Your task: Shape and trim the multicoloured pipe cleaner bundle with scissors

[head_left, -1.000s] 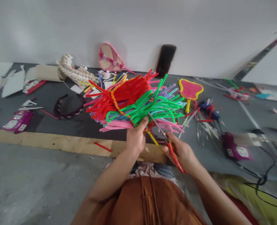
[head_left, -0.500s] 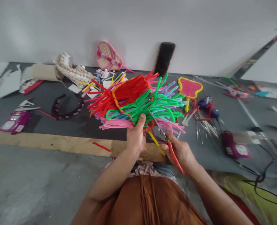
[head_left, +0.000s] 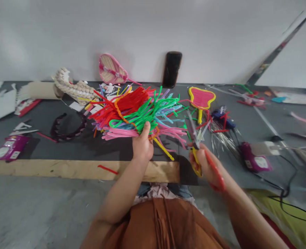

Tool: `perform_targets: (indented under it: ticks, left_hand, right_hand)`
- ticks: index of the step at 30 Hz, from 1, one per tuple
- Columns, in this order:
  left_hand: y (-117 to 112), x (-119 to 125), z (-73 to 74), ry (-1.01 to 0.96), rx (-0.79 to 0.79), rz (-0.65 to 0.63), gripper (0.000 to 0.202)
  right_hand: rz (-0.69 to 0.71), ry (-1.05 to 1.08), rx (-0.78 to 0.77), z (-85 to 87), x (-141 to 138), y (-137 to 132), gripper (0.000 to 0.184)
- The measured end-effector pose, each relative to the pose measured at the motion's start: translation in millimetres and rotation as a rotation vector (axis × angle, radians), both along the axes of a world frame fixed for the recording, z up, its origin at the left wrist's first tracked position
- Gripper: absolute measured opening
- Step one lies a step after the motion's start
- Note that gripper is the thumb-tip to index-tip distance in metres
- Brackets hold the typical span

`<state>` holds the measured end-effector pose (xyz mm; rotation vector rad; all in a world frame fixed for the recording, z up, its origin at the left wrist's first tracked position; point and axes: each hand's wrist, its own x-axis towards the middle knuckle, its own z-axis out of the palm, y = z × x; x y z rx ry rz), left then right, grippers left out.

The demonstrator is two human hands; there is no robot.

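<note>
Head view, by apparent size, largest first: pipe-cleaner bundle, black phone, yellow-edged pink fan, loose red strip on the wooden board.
1. Pipe-cleaner bundle, by far
2. Black phone and yellow-edged pink fan: too close to rank
3. Loose red strip, clearly smallest

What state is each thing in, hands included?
Left hand: closed on the bundle
Pipe-cleaner bundle: held, ends splayed
Right hand: closed on the scissors
Scissors: held beside the bundle; blades blurred, opening unclear
Phone: propped upright, screen dark
Leaf-shaped fan: leaning against the wall
Dark headband: lying on the table
Red strip: lying loose
</note>
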<state>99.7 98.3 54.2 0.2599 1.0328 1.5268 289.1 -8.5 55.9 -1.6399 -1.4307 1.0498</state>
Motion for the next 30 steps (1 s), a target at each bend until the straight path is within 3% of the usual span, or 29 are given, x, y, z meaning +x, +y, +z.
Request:
perform_targets:
  ticks: [3, 6, 8, 12, 16, 22, 26, 28, 30]
  left_hand:
    - [12, -7, -5.5, 0.03, 0.017, 0.049, 0.031]
    - [14, -8, -5.8, 0.05, 0.006, 0.056, 0.035]
    - [11, -7, -4.5, 0.057, 0.026, 0.049, 0.038]
    - [2, -5, -0.7, 0.063, 0.123, 0.036, 0.04]
    - [-6, -2, 5.3, 0.028, 0.16, 0.058, 0.048]
    - [-10, 2, 11.8, -0.137, 0.062, -0.068, 0.045]
    - [-7, 0, 8.7, -0.267, -0.101, -0.193, 0.022]
    - [-5, -3, 6.5, -0.319, -0.148, -0.22, 0.011]
    - [-2, -8, 5.1, -0.339, -0.153, -0.212, 0.013]
  right_hand:
    - [0.009, 0.142, -0.05, 3.5, 7, -1, 0.052]
    - [0.227, 0.027, -0.028, 14.5, 0, 1, 0.045]
    - [0.286, -0.083, 0.017, 18.9, -11, 5, 0.041]
    - [0.211, -0.307, 0.056, 11.4, -28, 16, 0.041]
    - [0.213, -0.327, 0.082, 0.4, -32, 24, 0.045]
    - [0.213, -0.17, 0.03, -0.6, -34, 25, 0.051]
    - [0.242, -0.021, -0.023, -2.0, -38, 24, 0.057]
    - [0.253, -0.026, -0.016, -1.6, -38, 23, 0.056]
    - [0.264, -0.086, -0.01, -0.4, -35, 20, 0.053]
